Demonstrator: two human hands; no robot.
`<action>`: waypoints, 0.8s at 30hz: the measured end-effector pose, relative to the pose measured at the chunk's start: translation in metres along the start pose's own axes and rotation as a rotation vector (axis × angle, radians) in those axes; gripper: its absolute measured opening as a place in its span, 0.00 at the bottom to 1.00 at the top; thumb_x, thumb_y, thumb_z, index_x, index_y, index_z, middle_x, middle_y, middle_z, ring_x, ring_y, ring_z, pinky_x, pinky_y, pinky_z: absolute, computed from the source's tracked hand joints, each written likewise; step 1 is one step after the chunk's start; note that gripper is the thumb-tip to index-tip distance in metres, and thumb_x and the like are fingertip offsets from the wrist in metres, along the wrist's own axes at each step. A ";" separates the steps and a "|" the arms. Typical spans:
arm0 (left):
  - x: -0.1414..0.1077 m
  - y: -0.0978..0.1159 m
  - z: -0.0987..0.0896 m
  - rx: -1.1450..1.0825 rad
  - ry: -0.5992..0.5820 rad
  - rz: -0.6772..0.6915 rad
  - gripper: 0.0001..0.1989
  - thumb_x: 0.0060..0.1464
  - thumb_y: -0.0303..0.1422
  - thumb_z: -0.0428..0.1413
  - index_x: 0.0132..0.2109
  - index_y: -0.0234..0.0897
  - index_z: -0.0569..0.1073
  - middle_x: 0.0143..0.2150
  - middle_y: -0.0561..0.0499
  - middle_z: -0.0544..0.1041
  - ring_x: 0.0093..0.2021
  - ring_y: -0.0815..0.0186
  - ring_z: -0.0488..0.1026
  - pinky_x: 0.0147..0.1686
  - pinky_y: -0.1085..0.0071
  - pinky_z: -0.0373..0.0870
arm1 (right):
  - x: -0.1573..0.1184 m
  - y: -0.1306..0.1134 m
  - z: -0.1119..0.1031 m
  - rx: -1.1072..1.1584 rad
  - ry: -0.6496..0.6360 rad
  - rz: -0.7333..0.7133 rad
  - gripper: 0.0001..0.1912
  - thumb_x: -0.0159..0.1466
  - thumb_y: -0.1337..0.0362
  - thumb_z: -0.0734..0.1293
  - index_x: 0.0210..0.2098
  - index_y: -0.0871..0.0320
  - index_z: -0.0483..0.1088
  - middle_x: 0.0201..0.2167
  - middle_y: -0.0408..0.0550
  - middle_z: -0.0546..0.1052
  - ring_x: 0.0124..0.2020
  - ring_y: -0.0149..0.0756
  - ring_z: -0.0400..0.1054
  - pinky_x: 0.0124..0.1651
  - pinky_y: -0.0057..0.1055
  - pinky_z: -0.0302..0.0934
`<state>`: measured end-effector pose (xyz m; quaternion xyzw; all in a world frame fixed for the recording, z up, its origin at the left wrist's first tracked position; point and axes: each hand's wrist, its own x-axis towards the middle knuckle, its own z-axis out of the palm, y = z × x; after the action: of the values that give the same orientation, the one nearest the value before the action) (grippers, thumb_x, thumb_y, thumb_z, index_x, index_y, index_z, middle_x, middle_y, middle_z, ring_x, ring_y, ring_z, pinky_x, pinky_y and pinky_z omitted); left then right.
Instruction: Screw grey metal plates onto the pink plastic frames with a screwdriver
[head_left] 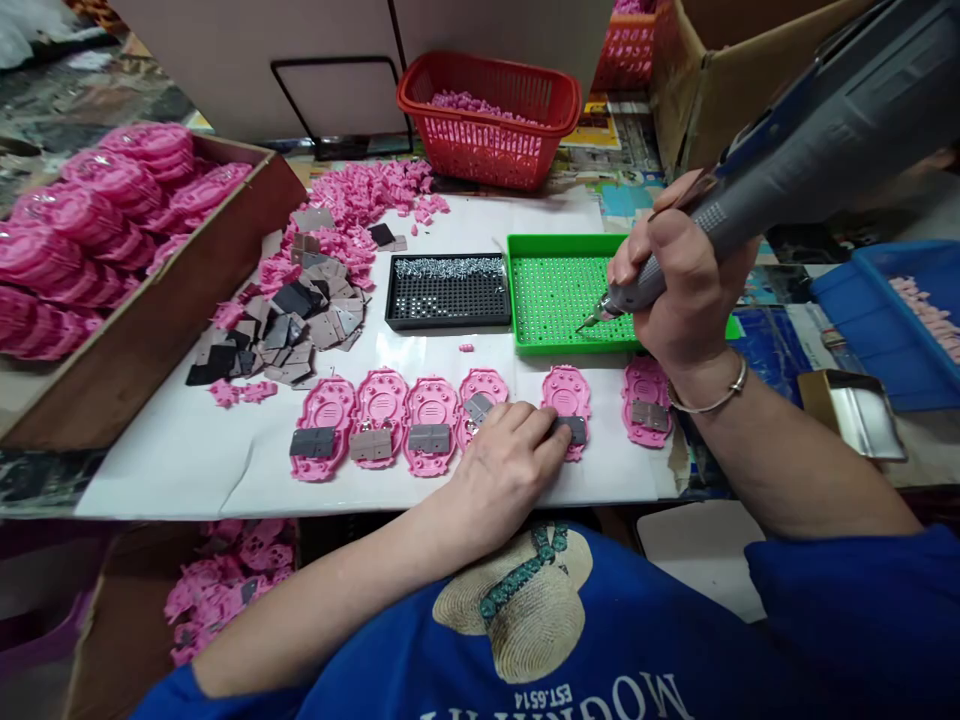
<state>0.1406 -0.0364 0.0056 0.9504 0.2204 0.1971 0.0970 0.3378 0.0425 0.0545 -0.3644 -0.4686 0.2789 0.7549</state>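
Note:
My right hand is wrapped round a grey electric screwdriver. Its bit points down over a green perforated tray; whether the tip touches a screw is too small to tell. Low on the table, my left hand has its fingertips curled onto a dark grey plate, holding it against a pink plastic shell. The thumb is hidden. Left of it, a pink shell with a tilted grey plate is partly covered by the hand. Another pink shell carrying a plate lies by my right wrist.
Several more pink shells with plates line up leftward. A black screw tray sits beside the green one. Behind are loose grey plates, pink pieces and a red basket. A carton stands left, a blue bin right.

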 end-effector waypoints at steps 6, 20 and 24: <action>0.002 0.001 0.001 -0.025 0.042 -0.009 0.13 0.66 0.25 0.45 0.48 0.30 0.74 0.45 0.40 0.76 0.42 0.59 0.70 0.39 0.63 0.68 | -0.001 0.003 -0.003 -0.095 -0.014 -0.013 0.07 0.56 0.56 0.73 0.33 0.44 0.72 0.20 0.36 0.64 0.18 0.32 0.57 0.24 0.34 0.54; 0.001 -0.003 0.008 -0.155 0.104 -0.028 0.08 0.65 0.25 0.49 0.46 0.30 0.72 0.46 0.40 0.76 0.45 0.61 0.71 0.44 0.65 0.71 | -0.032 -0.064 0.013 -0.088 -0.045 -0.009 0.11 0.58 0.50 0.73 0.32 0.48 0.70 0.22 0.38 0.61 0.19 0.27 0.57 0.21 0.29 0.56; 0.001 -0.002 0.008 -0.156 0.104 -0.035 0.08 0.66 0.24 0.49 0.47 0.30 0.71 0.46 0.42 0.77 0.45 0.62 0.71 0.45 0.65 0.70 | -0.055 -0.071 0.003 -0.064 -0.054 0.091 0.19 0.52 0.46 0.75 0.33 0.49 0.70 0.21 0.38 0.61 0.16 0.28 0.54 0.16 0.32 0.52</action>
<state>0.1437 -0.0348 -0.0021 0.9245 0.2256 0.2608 0.1626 0.3185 -0.0396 0.0853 -0.4014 -0.4806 0.3074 0.7165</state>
